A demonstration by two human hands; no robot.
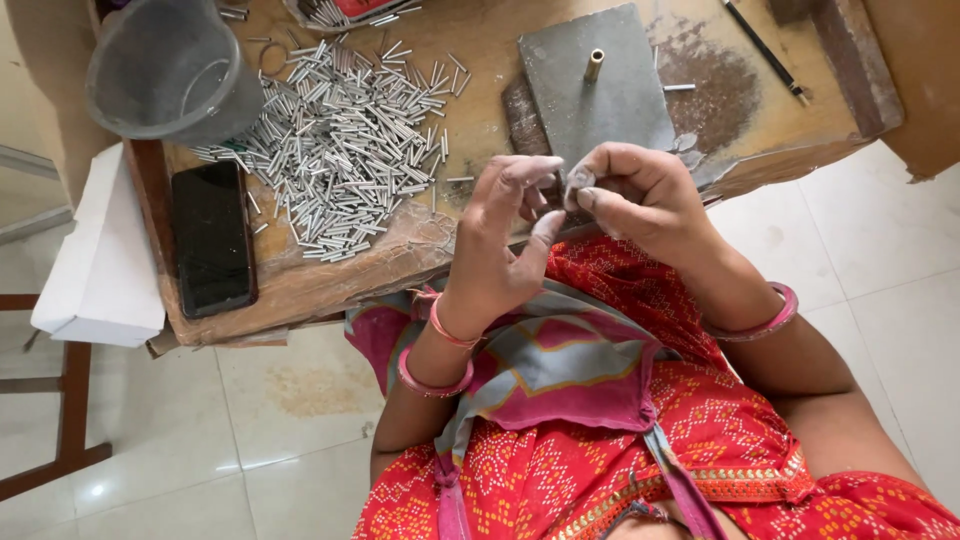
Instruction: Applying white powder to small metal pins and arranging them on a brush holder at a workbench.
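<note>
Hands (560, 205) near tubes (345, 150); phone (212, 238)

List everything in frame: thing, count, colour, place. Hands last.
Metal tubes: a heap, too many to count, silver, spread over the table's left half.
Small piece: one, grey, pinched between the fingertips of both hands; too small to tell its kind.
Metal plate: one, grey, flat on the table ahead of the hands.
Peg: one, brass-coloured, upright on the plate.
Plastic cup: one, grey, tilted at the table's far left.
Phone: one, black, screen dark, on the table's left edge.
Box: one, white, left of the phone.
Pen: one, dark, far right of the table.
Table: one, brown, worn.
Left hand: fingertips on the small piece.
Right hand: pinching the small piece.
</note>
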